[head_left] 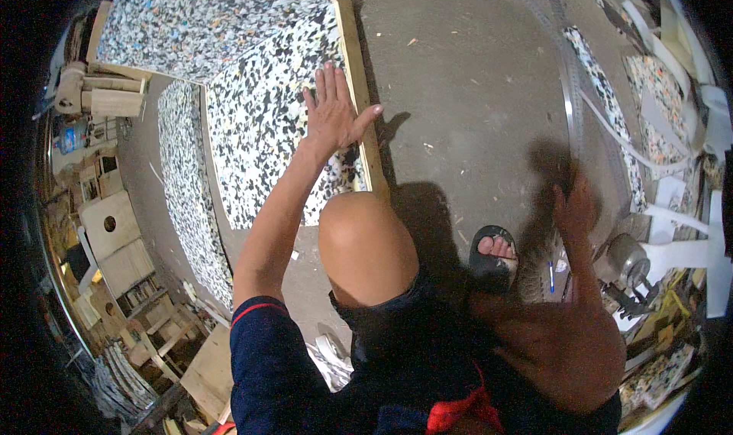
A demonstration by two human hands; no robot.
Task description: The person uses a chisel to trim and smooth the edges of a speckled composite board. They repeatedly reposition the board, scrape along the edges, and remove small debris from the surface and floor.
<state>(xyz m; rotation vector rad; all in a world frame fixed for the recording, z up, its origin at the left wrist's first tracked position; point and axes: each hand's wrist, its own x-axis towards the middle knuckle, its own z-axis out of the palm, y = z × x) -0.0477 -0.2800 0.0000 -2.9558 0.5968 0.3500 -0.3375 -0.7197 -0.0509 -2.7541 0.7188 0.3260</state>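
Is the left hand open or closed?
Open: the left hand shows extended fingers over the speckled foam, thumb across the wooden edging.

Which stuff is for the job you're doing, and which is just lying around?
Probably for the job:
the speckled foam under the left hand
the wooden edge beside that foam

Seemingly just lying about:
the blue pen on the floor
the wooden board with a round hole
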